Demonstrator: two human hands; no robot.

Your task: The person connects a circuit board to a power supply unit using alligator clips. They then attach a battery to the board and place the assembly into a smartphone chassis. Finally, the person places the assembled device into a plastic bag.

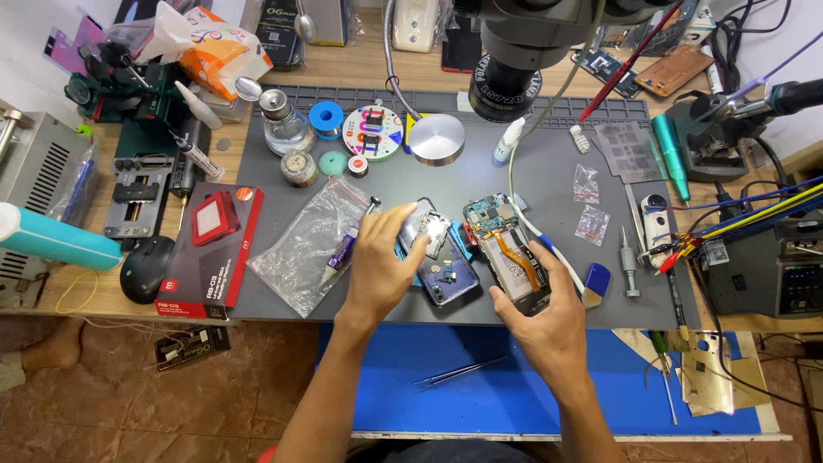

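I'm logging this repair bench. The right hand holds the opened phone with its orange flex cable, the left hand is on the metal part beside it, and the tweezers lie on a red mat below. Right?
Not quite: the tweezers lie on a blue mat, not red, as the head view shows. The rest stands: right hand on the opened phone, left hand on the metal part.

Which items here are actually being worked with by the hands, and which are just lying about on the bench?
In hand:
- left hand on the silver metal phone frame piece
- right hand gripping the opened phone with orange flex cable
- dark blue phone back cover, between the hands

Lying about:
- clear plastic zip bag
- red and black box
- black computer mouse
- metal tweezers
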